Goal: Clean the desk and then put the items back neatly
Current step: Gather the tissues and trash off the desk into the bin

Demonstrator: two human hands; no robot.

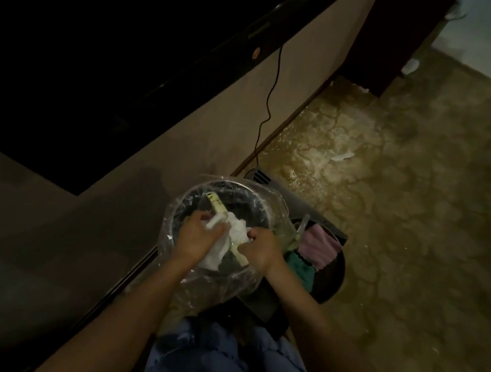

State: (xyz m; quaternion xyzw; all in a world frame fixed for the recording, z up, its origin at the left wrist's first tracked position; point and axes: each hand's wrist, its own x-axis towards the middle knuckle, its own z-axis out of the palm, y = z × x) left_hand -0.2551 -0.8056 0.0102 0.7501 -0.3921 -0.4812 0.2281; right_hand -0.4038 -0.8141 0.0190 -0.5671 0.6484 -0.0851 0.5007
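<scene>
White crumpled cloth point(237, 231) is held over a plastic-lined bin point(174, 208) on the floor, beside the wall. Left hand point(199, 234) and right hand point(257, 248) both grip it, fingers curled. Pink point(318, 246) and green point(300, 268) cloths lie just right.

We saw a white cloth point(234, 233) bunched between our fingers, and just beyond them a pale yellow strip point(216, 205) with dark marks. The bin point(260, 215) under our fingers was black, lined with a clear bag point(279, 202). Right of our right hand's fingers lay a pink towel point(318, 247) and a teal one point(299, 267). The floor point(402, 219) was yellowish-brown with a dark cracked pattern.
</scene>
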